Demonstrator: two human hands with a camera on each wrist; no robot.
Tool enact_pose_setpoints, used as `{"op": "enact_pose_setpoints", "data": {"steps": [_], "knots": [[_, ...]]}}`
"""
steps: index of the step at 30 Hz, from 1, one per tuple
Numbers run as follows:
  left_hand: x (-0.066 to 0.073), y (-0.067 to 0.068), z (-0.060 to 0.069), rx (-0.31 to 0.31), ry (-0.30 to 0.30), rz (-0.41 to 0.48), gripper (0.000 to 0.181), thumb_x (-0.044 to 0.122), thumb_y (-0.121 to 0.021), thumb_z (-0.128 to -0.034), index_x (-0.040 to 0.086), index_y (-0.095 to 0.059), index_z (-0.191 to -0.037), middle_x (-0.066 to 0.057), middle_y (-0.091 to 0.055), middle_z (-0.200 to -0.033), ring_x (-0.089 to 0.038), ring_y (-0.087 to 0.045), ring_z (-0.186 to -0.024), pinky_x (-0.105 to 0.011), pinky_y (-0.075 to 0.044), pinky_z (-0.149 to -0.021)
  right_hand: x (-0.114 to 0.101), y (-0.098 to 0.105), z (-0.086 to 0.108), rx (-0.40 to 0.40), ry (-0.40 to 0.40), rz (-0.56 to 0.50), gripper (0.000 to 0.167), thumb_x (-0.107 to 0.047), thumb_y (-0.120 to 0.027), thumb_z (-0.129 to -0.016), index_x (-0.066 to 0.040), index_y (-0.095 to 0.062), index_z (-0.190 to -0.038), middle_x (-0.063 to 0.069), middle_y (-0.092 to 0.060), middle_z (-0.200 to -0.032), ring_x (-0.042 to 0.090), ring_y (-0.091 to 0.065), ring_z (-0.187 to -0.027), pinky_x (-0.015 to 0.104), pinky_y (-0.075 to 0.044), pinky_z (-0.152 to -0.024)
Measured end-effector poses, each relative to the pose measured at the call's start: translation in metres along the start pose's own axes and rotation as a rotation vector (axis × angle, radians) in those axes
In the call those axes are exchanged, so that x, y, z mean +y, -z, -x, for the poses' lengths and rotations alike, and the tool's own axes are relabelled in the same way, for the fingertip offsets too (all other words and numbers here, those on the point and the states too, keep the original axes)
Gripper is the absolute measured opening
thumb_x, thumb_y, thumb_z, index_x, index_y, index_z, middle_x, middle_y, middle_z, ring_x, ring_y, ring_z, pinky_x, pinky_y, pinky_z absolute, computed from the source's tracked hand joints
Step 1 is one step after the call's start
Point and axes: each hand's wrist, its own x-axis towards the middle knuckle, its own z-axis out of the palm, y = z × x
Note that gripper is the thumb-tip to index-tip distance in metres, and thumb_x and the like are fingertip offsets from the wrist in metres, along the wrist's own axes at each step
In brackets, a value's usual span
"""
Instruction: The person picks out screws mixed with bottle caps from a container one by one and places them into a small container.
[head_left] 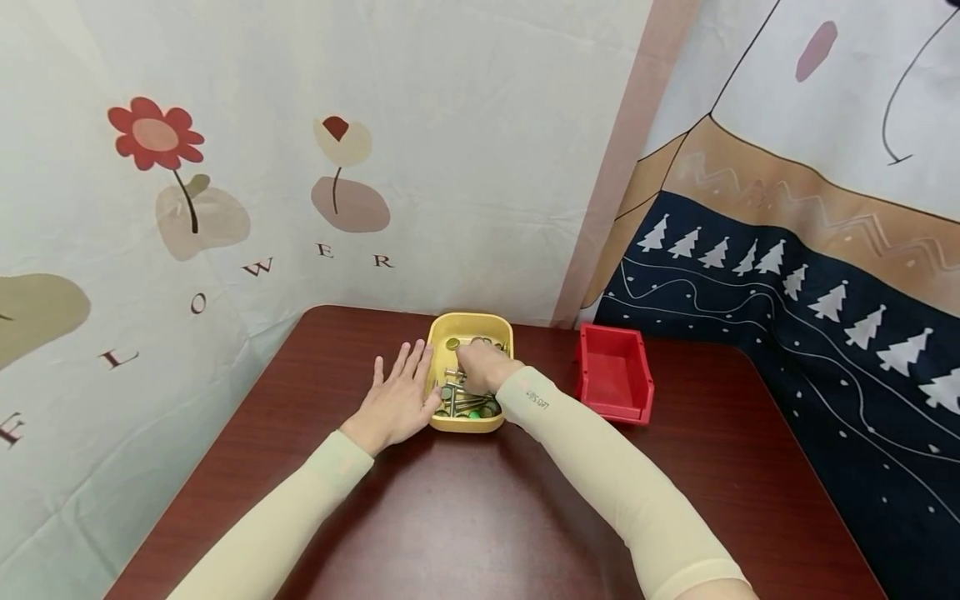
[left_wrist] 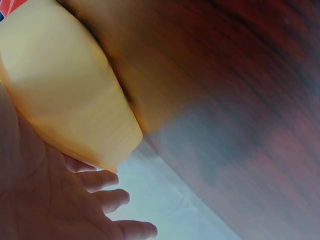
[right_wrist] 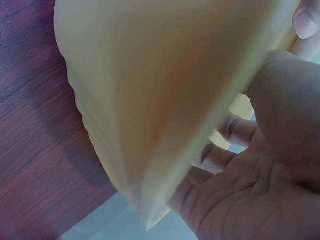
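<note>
The 2 hands on my feed differ: the left hand lies with fingers spread beside 1 yellow bin; the right hand reaches inside among metal hardware, too heaped for me to count, and I cannot tell whether it pinches any. The yellow bin stands on 1 table, left of 1 red bin. I read "L O W E R" on the wall cloth; the right sleeve bears tiny print.
</note>
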Motion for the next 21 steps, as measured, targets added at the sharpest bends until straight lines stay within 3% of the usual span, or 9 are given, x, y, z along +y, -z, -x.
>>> {"op": "enact_pose_setpoints", "data": {"steps": [6, 12, 18, 21], "knots": [[0.0, 0.0, -0.001, -0.001, 0.003, 0.01, 0.083, 0.046, -0.043, -0.1217, 0.003, -0.016, -0.187, -0.022, -0.018, -0.196, -0.046, -0.012, -0.184, -0.085, -0.012, -0.14, 0.001, 0.0, 0.001, -0.007, -0.003, -0.013, 0.023, -0.009, -0.079, -0.106, -0.014, -0.066, -0.088, 0.0, -0.061, -0.083, 0.013, -0.055, -0.074, 0.028, -0.047, -0.067], [0.0, 0.0, -0.001, 0.011, -0.001, 0.02, 0.081, 0.044, -0.045, -0.1214, 0.002, -0.019, -0.186, -0.023, -0.021, -0.195, -0.047, -0.015, -0.184, -0.086, -0.013, -0.14, 0.004, 0.002, 0.006, 0.022, 0.017, -0.03, 0.014, -0.009, -0.078, -0.107, -0.01, -0.073, -0.094, 0.007, -0.07, -0.096, 0.02, -0.063, -0.09, 0.033, -0.057, -0.077], [0.0, -0.001, -0.002, -0.001, 0.003, 0.018, 0.082, 0.045, -0.044, -0.1219, 0.003, -0.017, -0.187, -0.022, -0.019, -0.196, -0.046, -0.015, -0.184, -0.085, -0.012, -0.14, 0.01, -0.001, 0.003, 0.031, 0.052, -0.056, 0.016, -0.009, -0.076, -0.107, -0.01, -0.07, -0.092, 0.004, -0.066, -0.085, 0.019, -0.058, -0.082, 0.031, -0.052, -0.071], [0.0, -0.001, -0.002, -0.004, 0.004, 0.019, 0.083, 0.046, -0.044, -0.122, 0.003, -0.016, -0.187, -0.021, -0.018, -0.196, -0.046, -0.014, -0.184, -0.085, -0.012, -0.14, 0.01, 0.003, 0.008, 0.033, 0.042, -0.079, 0.009, -0.01, -0.077, -0.108, -0.008, -0.074, -0.1, 0.006, -0.071, -0.093, 0.02, -0.062, -0.088, 0.032, -0.055, -0.077]]}}
